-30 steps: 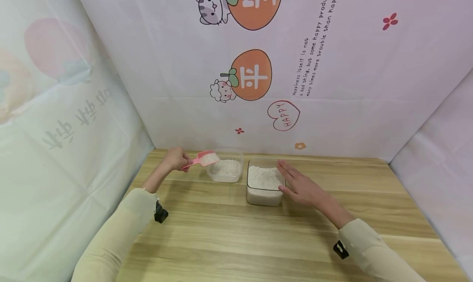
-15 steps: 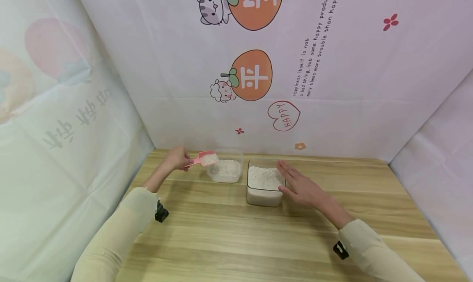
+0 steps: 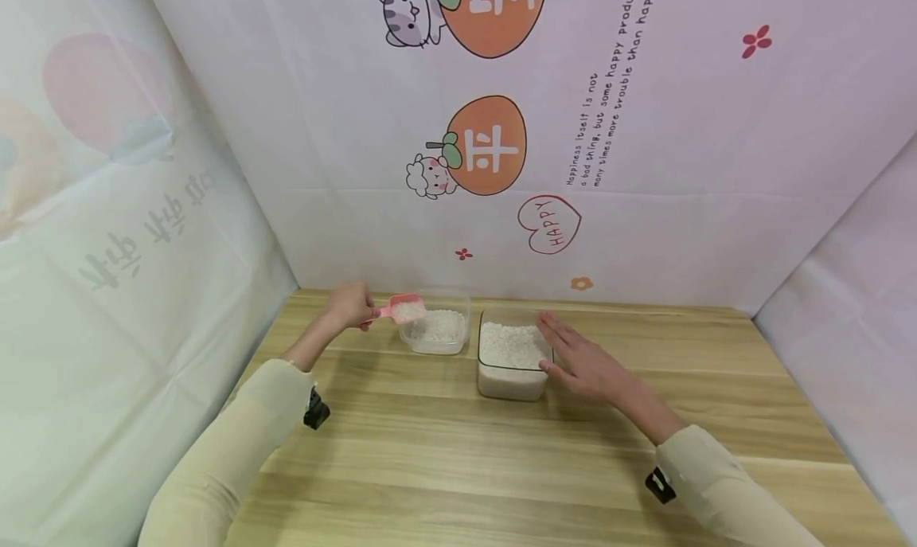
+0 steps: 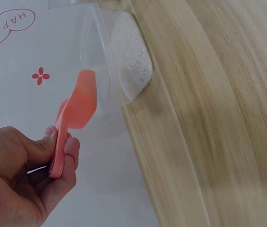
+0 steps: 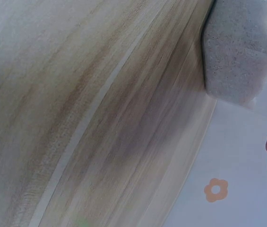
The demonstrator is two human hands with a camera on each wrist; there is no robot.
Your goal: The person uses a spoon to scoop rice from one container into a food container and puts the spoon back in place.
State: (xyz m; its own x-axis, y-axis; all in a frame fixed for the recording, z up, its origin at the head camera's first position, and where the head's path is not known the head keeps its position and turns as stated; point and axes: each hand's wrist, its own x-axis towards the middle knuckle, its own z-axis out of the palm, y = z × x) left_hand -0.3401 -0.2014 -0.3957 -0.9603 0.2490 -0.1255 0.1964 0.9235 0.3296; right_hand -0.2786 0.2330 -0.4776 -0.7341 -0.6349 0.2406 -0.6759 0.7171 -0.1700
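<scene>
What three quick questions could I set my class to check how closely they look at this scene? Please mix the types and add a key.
1. Multiple choice: what do the fingers of the left hand hold?
a) a lid
b) a scoop
c) a brush

2. Count: how many boxes on the table have white grains in them?

3. Fill the gap: of the two boxes, the right hand is nearer to the ___ one.

Key: 1. b. 2. Two. 3. larger.
</scene>
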